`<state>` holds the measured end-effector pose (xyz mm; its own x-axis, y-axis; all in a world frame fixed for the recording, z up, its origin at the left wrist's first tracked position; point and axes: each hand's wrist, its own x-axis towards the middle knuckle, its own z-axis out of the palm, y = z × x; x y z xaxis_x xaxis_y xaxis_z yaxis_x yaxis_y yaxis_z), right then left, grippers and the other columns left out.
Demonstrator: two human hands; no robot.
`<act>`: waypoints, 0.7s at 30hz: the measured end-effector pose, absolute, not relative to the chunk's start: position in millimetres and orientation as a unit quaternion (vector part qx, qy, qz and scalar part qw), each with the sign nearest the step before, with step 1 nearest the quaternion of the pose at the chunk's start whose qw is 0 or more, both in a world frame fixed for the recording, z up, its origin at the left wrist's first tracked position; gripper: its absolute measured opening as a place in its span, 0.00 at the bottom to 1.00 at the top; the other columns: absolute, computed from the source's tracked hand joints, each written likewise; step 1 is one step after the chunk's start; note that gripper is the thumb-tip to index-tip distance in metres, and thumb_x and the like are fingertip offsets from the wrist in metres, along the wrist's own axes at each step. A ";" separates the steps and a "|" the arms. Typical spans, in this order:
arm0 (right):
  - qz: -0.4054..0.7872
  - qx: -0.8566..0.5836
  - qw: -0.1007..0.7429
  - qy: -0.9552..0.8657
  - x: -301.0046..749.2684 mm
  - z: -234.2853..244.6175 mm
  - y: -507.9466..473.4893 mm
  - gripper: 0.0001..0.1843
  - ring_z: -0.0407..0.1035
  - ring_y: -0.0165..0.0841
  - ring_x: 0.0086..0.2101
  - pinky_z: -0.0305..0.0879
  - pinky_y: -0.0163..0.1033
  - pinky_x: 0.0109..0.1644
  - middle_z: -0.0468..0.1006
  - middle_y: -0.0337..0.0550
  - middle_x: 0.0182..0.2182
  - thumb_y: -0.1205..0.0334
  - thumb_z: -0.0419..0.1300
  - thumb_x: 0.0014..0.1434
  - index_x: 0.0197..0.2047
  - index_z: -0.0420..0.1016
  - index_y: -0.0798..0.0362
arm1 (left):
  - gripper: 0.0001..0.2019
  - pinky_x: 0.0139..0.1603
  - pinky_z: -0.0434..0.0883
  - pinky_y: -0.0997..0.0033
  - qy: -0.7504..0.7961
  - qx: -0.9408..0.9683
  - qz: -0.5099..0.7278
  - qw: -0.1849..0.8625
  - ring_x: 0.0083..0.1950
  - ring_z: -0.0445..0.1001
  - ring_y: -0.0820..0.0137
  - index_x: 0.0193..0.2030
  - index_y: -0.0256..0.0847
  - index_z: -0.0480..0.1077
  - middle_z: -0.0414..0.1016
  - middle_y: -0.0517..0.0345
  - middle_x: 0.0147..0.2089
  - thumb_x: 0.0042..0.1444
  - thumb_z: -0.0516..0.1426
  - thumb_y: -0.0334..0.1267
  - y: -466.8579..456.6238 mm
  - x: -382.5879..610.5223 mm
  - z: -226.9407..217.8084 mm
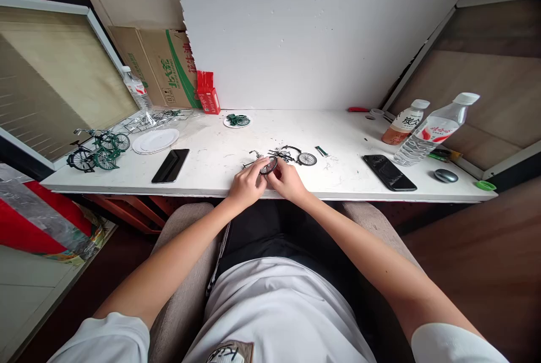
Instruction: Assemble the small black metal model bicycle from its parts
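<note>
Your white shirt (279, 312) and dark shorts fill the bottom of the view, with both bare forearms running up from the short sleeves to meet at the near edge of the long white tabletop (211, 180). Your left hand (247, 185) and right hand (289, 181) are side by side, fingers closed together on a small dark model bicycle wheel (269, 165), which sits between your fingertips just over the front of the table. Just beyond the wheel lies a partly built black miniature bicycle frame (291, 155) with one spoked wheel fitted, and a small green part (321, 151) lies close to its right.

To your left on the table, a black phone (171, 165) lies flat, and past it sits a stack of white round plates (155, 141). Near the left end stand two finished green and black model bicycles (98, 150). To your right lies a second black phone (389, 172), then a grey computer mouse (445, 175) and a green bottle cap (485, 185) at the far right edge.

Further back, a small white dish holding green parts (237, 120) sits mid-table. A red carton (208, 93) leans by the white wall panel (313, 30), next to a brown cardboard box with green print (163, 64) and a clear water bottle (137, 89). On the right side, a clear plastic bottle with a red label (433, 129) lies tilted against a tea bottle with a white cap (403, 122). Wood-toned boards flank the desk on both sides, and the floor at your right is dark wood.
</note>
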<state>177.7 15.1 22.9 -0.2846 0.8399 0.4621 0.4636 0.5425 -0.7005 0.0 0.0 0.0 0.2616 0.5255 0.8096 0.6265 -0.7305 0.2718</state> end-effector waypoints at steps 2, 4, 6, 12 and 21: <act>0.222 -0.422 0.423 -0.770 177.6 23.4 14.9 0.08 0.63 0.35 0.26 0.56 0.40 0.31 0.70 0.37 0.25 0.58 0.57 0.62 0.35 0.59 0.47 | 0.30 0.70 0.76 0.57 -0.363 -0.792 -0.487 0.053 0.69 0.76 0.61 0.70 0.45 0.66 0.77 0.51 0.67 0.62 0.54 0.22 -0.1 -0.1 0.2; 0.222 -0.422 0.424 -0.770 177.6 23.9 14.9 0.08 0.63 0.35 0.25 0.56 0.40 0.31 0.69 0.37 0.25 0.58 0.57 0.62 0.35 0.59 0.47 | 0.30 0.70 0.76 0.57 -0.362 -0.793 -0.488 0.053 0.69 0.76 0.61 0.70 0.45 0.67 0.77 0.50 0.67 0.62 0.53 0.22 -0.1 -0.1 0.2; 0.222 -0.423 0.422 -0.770 177.6 24.1 15.0 0.08 0.63 0.35 0.25 0.56 0.40 0.31 0.69 0.37 0.25 0.58 0.57 0.62 0.35 0.59 0.47 | 0.31 0.70 0.76 0.57 -0.363 -0.793 -0.486 0.050 0.69 0.75 0.61 0.71 0.45 0.66 0.77 0.51 0.67 0.62 0.53 0.22 0.0 -0.1 0.1; 0.217 -0.426 0.422 -0.771 177.6 23.4 15.4 0.09 0.62 0.35 0.25 0.56 0.40 0.31 0.70 0.37 0.25 0.57 0.57 0.62 0.34 0.58 0.47 | 0.31 0.70 0.76 0.56 -0.362 -0.794 -0.486 0.049 0.69 0.75 0.60 0.72 0.46 0.65 0.77 0.52 0.68 0.62 0.54 0.22 0.7 -0.6 -1.1; 0.222 -0.426 0.418 -0.771 177.0 25.0 14.0 0.10 0.63 0.35 0.25 0.56 0.40 0.31 0.70 0.37 0.25 0.56 0.56 0.63 0.34 0.58 0.47 | 0.30 0.70 0.76 0.56 -0.370 -0.794 -0.479 0.055 0.69 0.76 0.61 0.70 0.45 0.66 0.77 0.50 0.67 0.63 0.54 0.23 1.3 -0.8 -1.2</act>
